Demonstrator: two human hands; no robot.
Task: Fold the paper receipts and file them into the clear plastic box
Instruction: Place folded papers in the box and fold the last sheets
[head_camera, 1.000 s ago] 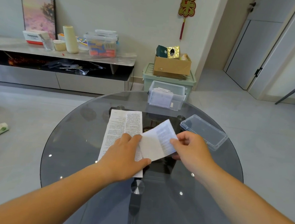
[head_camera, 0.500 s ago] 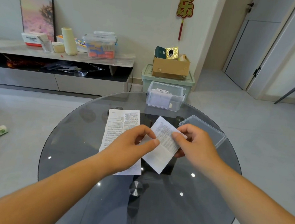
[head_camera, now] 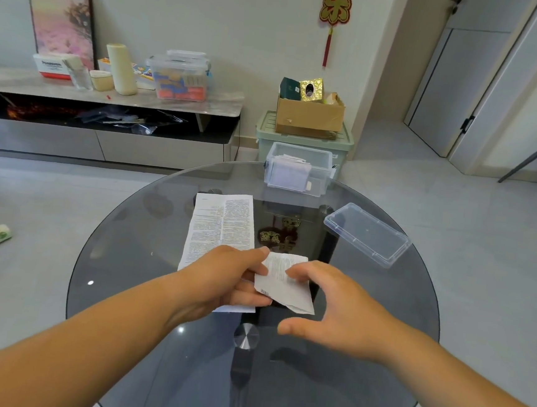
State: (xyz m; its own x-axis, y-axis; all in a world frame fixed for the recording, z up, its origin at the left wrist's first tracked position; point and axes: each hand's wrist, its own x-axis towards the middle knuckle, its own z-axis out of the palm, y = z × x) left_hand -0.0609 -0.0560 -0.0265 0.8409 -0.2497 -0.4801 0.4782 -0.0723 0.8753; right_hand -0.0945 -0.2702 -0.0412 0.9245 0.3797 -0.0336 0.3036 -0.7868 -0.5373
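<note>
My left hand (head_camera: 221,277) pinches a small folded receipt (head_camera: 285,291) at its left edge, thumb on top and fingers beneath, just above the glass table (head_camera: 362,341). My right hand (head_camera: 332,312) touches the receipt's top right with its fingertips; its thumb is spread wide and clear of the paper. A long printed receipt (head_camera: 223,225) lies flat on the table, its near end hidden under my left hand. The clear plastic box (head_camera: 319,188) stands open at the table's far edge with several folded papers inside.
The box's clear lid (head_camera: 367,233) lies on the table to the right of the receipts. Beyond the table are a green bin with a cardboard box (head_camera: 308,117) on it and a low cabinet (head_camera: 108,92) carrying containers. A chair leg shows at far right.
The small receipt has come down and towards me and now looks folded smaller. My right hand has let go of its pinch, leaving only its fingertips on the paper. My left hand now pinches it.
</note>
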